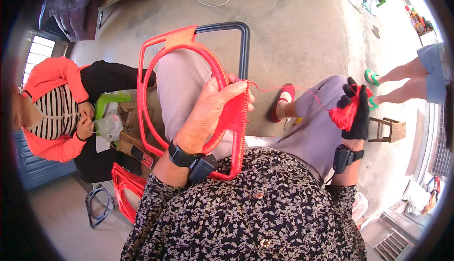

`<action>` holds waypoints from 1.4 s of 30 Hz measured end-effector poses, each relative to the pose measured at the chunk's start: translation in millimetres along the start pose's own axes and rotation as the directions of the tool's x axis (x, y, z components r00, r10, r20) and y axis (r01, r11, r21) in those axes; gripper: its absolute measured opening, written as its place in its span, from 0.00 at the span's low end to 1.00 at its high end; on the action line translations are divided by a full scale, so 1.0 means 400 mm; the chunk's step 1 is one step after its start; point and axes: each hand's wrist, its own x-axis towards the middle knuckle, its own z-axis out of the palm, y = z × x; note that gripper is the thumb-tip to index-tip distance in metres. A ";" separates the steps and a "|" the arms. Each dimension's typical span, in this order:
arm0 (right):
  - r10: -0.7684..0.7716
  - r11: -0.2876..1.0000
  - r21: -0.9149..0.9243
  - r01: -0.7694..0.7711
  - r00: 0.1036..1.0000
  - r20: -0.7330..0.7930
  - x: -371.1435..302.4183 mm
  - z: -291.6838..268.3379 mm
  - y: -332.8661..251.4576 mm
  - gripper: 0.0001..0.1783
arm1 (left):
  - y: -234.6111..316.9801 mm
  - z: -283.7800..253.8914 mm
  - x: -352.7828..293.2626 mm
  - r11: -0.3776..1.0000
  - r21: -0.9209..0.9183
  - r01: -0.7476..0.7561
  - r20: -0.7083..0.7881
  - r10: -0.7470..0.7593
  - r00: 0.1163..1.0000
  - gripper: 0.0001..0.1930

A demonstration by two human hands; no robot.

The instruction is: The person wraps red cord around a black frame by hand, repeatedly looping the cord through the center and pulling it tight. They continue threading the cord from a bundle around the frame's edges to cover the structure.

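Note:
A frame (243, 48) with a rounded square outline and a ring inside rests upright against my lap. Red cord wraps most of it; the upper right corner is bare dark tubing. My left hand (213, 105) grips its right side, thumb on the red wrapping beside the bare tube and fingers round the ring. Off to the right, my right hand (357, 112), in a black glove, is closed on a loose bundle of red yarn (344, 118). A thin red strand runs slack from the wrapped edge near my left thumb toward that bundle.
At left sits a person in a coral jacket (66, 79), hands together near a clear plastic bag (109, 125). Red frames (127, 190) and a dark bare frame (100, 206) stand below. At right are a small wooden stool (388, 129) and another person's legs in green sandals (372, 77).

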 end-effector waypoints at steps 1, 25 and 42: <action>-0.016 0.998 0.066 0.015 1.000 0.022 0.003 -0.032 -0.013 0.27 | 0.004 -0.001 0.003 1.000 -0.007 0.016 0.006 -0.016 1.000 0.08; -0.088 0.966 0.252 0.061 0.991 0.096 0.018 -0.089 0.152 0.19 | 0.135 0.269 -0.063 0.988 0.122 -0.093 0.822 -0.048 0.568 0.29; -0.132 0.987 0.115 0.113 0.975 0.176 0.016 -0.002 0.145 0.18 | 0.016 -0.039 0.094 0.978 0.143 -0.155 0.217 0.122 0.969 0.30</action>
